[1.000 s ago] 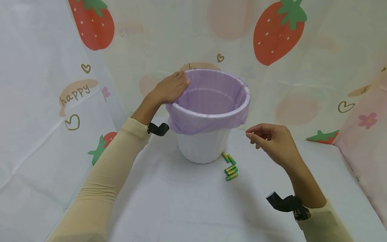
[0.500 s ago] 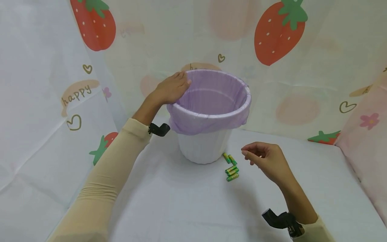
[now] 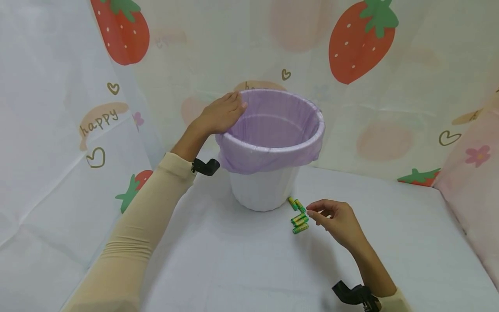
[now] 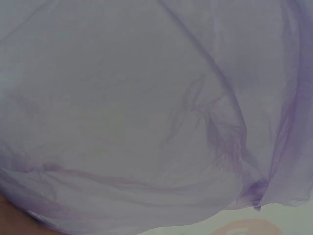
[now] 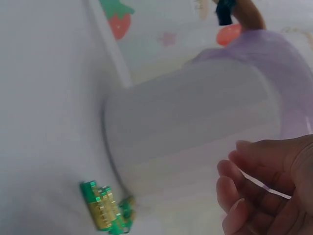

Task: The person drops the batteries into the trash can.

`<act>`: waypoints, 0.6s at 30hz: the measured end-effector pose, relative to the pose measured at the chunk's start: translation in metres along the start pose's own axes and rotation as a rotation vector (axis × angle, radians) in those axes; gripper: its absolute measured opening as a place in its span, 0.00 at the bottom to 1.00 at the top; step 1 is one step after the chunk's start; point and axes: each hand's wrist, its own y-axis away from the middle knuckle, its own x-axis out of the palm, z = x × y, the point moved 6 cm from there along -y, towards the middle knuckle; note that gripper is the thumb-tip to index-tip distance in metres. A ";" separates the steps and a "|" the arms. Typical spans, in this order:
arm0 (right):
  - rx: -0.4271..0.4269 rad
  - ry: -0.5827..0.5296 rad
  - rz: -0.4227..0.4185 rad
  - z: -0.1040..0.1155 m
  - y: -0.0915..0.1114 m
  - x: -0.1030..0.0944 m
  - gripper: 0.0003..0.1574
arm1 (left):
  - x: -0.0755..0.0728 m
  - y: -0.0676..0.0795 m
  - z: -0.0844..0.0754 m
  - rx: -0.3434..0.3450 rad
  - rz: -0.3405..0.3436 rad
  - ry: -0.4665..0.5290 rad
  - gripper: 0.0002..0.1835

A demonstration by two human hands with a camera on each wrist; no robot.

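Beside the purple-lined bin point(image 3: 265, 186), whose rim point(image 3: 269, 150) is gripped by the left hand point(image 3: 221, 113), five batteries point(image 3: 300, 222) are laid on white cloth point(image 3: 241, 255), flanked by the empty, loosely curled right hand point(image 3: 338, 221).

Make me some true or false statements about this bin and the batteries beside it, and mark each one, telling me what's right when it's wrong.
1. The left hand is on the rim of the bin. True.
2. The bin is lying on its side. False: it stands upright.
3. The liner is purple and folded over the rim. True.
4. The right hand is inside the bin. False: it is outside, close to the batteries in the head view.
5. Ten batteries are in sight. False: five show.
6. The batteries are green and yellow. True.
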 end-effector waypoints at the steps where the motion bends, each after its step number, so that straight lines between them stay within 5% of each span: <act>1: -0.003 0.002 0.001 -0.004 -0.001 0.003 0.08 | 0.000 0.000 0.000 0.001 0.001 -0.002 0.36; 18: -0.005 0.150 -0.018 -0.058 -0.013 0.031 0.09 | 0.001 0.000 0.000 0.003 0.000 -0.002 0.36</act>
